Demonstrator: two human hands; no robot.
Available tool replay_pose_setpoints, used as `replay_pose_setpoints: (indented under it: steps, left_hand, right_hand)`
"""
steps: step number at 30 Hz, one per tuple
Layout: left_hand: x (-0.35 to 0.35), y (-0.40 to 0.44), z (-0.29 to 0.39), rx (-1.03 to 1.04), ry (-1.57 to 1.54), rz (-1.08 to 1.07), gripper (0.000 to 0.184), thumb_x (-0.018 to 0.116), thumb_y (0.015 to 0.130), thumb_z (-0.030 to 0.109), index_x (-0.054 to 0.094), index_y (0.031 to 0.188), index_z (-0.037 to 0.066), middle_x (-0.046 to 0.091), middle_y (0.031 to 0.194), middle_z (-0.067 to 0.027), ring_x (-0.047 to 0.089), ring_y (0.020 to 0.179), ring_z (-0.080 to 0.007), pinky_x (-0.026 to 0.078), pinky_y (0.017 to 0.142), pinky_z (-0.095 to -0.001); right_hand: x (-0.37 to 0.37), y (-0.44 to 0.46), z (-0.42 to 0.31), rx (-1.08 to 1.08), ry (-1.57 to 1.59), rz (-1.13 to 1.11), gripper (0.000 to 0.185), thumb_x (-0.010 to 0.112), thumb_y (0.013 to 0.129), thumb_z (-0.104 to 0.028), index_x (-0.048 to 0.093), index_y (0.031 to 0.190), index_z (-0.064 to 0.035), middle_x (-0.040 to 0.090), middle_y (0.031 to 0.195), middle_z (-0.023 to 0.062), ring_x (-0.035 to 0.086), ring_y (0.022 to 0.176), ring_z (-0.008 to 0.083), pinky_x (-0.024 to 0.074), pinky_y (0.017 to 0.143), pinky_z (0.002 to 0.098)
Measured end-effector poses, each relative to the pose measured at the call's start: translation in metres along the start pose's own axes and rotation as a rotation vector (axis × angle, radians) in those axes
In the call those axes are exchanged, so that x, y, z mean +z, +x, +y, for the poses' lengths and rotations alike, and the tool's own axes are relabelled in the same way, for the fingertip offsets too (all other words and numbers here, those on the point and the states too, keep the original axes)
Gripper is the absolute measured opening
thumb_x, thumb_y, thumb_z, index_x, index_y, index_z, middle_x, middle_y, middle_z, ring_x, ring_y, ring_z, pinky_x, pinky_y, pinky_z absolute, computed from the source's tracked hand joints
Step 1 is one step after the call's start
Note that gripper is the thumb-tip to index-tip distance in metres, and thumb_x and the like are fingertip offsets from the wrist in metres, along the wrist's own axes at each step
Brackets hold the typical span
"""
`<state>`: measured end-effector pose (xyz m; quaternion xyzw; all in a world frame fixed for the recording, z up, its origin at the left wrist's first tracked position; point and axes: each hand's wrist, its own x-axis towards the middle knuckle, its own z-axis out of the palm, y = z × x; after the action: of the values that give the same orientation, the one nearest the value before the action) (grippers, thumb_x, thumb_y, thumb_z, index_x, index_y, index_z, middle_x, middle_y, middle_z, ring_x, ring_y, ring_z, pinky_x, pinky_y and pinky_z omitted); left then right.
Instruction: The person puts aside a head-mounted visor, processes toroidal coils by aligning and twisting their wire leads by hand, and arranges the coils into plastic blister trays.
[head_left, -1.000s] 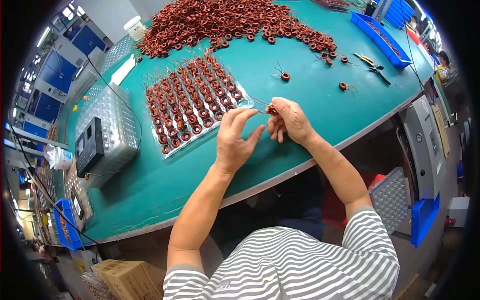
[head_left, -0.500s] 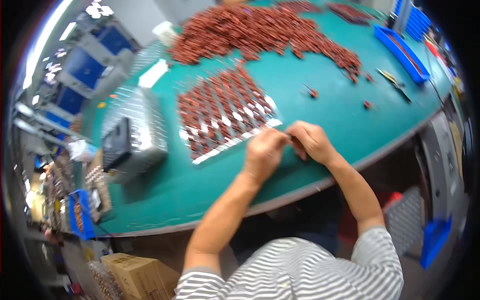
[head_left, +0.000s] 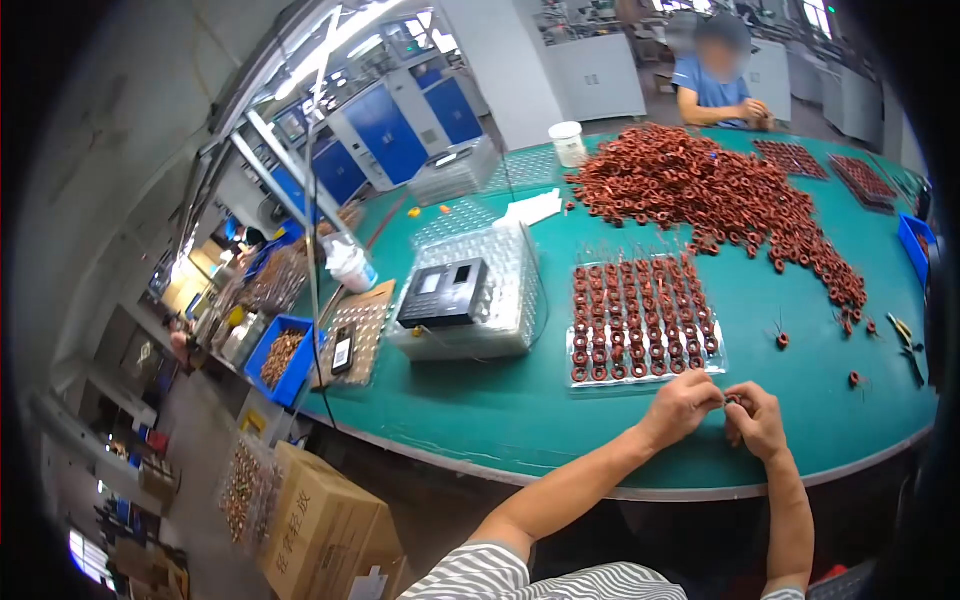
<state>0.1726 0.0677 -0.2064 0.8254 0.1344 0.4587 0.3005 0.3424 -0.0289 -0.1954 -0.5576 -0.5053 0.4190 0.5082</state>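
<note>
My right hand [head_left: 757,420] has its fingers closed around a small red-brown ring coil [head_left: 733,399], mostly hidden by the fingers. Against it, the fingertips of my left hand [head_left: 685,408] are pinched together; what lies between them is too small to make out. Both hands meet above the green table, just off the near right corner of a clear plastic tray [head_left: 648,378]. Rows of similar ring coils [head_left: 637,318] with thin upright wire leads fill this tray. Beyond it lies a large heap of loose coils [head_left: 700,185].
Left of the tray, a black device [head_left: 443,292] rests on stacked clear trays [head_left: 520,325]. A blue bin [head_left: 280,358], a phone [head_left: 343,350] and a white tub [head_left: 568,145] stand farther off. Pliers [head_left: 907,340] and single coils [head_left: 782,341] lie right. Another person [head_left: 715,85] sits across the table.
My view has swung left and up, so the table contents sit farther right and the other person shows. My hands remain together near the tray's corner.
</note>
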Motion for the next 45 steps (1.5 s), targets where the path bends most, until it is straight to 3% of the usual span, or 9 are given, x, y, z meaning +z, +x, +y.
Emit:
replay_pose_setpoints:
  steps: [9,15,19,22,30,35,38,41,45]
  left_hand:
    - [-0.007,0.001,0.008,0.078,0.163,-0.063,0.008,0.073,0.073,0.005,0.065,0.075,0.005,0.058,0.077,-0.0078,0.06,0.074,-0.0277,0.05,0.065,-0.0376]
    - [-0.02,0.008,0.002,-0.583,-0.344,-0.325,0.012,0.073,0.079,0.008,0.068,0.082,-0.002,0.065,0.068,-0.0034,0.058,0.06,-0.0083,0.047,0.054,-0.0277]
    - [-0.026,0.012,0.01,-0.68,-0.464,-0.371,0.013,0.073,0.079,0.008,0.066,0.084,-0.001,0.064,0.068,-0.0035,0.058,0.06,-0.0092,0.047,0.055,-0.0274]
    - [-0.016,0.005,0.004,-0.39,-0.362,-0.271,0.014,0.074,0.08,0.009,0.066,0.084,-0.001,0.066,0.074,-0.006,0.06,0.068,-0.0118,0.049,0.061,-0.0297]
    - [0.002,0.0,0.008,-0.484,-0.195,-0.155,0.013,0.072,0.085,0.009,0.064,0.09,0.0,0.057,0.074,-0.0008,0.05,0.064,-0.0093,0.042,0.057,-0.0269]
    - [0.022,-0.004,0.023,-0.564,-0.502,-0.018,0.038,0.063,0.097,0.025,0.054,0.124,0.0,0.06,0.095,-0.0043,0.056,0.074,-0.0092,0.044,0.057,-0.02]
    - [0.03,0.002,0.037,-0.469,-0.536,-0.022,0.045,0.054,0.101,0.037,0.058,0.126,-0.001,0.064,0.107,-0.0063,0.06,0.089,-0.0111,0.047,0.069,-0.0224]
    - [0.022,-0.001,0.023,-0.479,-0.696,-0.059,0.04,0.054,0.102,0.03,0.058,0.122,-0.005,0.065,0.106,-0.0097,0.061,0.095,-0.0149,0.05,0.077,-0.026]
    - [0.008,0.002,0.007,-0.526,-0.671,0.06,0.038,0.057,0.1,0.03,0.059,0.12,-0.003,0.066,0.105,-0.0094,0.064,0.091,-0.0155,0.053,0.081,-0.0277]
  right_hand:
    - [0.0,-0.004,-0.009,-0.003,-0.182,-0.069,0.014,0.066,0.087,0.0,0.059,0.098,0.0021,0.061,0.063,0.0027,0.057,0.05,0.0081,0.0432,0.043,0.0225]
    - [0.0,-0.009,0.002,-0.401,-0.415,-0.082,0.018,0.07,0.082,-0.001,0.059,0.096,0.0006,0.063,0.067,0.0066,0.062,0.057,0.0123,0.0463,0.052,0.0246]
    - [-0.002,-0.009,0.012,-0.421,-0.368,-0.024,0.018,0.069,0.08,-0.003,0.059,0.095,0.0002,0.062,0.065,0.0076,0.06,0.055,0.0131,0.0459,0.052,0.0254]
    - [-0.007,-0.006,0.029,-0.336,-0.228,0.003,0.014,0.066,0.081,-0.003,0.061,0.094,0.0007,0.062,0.065,0.0085,0.058,0.054,0.0115,0.0449,0.051,0.0247]
    - [-0.001,-0.007,0.027,-0.494,-0.288,0.175,0.018,0.066,0.09,-0.017,0.064,0.1,-0.0028,0.064,0.077,0.0108,0.062,0.069,0.0184,0.0497,0.062,0.0331]
    - [-0.007,-0.018,-0.001,-0.368,-0.037,0.341,0.018,0.06,0.094,-0.013,0.053,0.108,-0.0028,0.066,0.076,0.0085,0.062,0.064,0.0145,0.0502,0.06,0.0287]
    - [0.004,-0.017,-0.004,-0.621,-0.128,0.289,0.021,0.057,0.098,-0.013,0.048,0.114,-0.0037,0.065,0.081,0.0092,0.065,0.068,0.0146,0.0516,0.06,0.0304]
    - [0.021,-0.02,-0.009,-0.373,-0.038,0.081,0.023,0.058,0.096,-0.01,0.051,0.117,-0.0049,0.069,0.091,0.0134,0.07,0.084,0.021,0.0546,0.07,0.0319]
    - [0.005,0.007,-0.019,-0.542,-0.338,-0.034,0.025,0.064,0.09,-0.012,0.059,0.114,-0.0079,0.071,0.09,0.0156,0.072,0.084,0.0263,0.0564,0.071,0.0358]
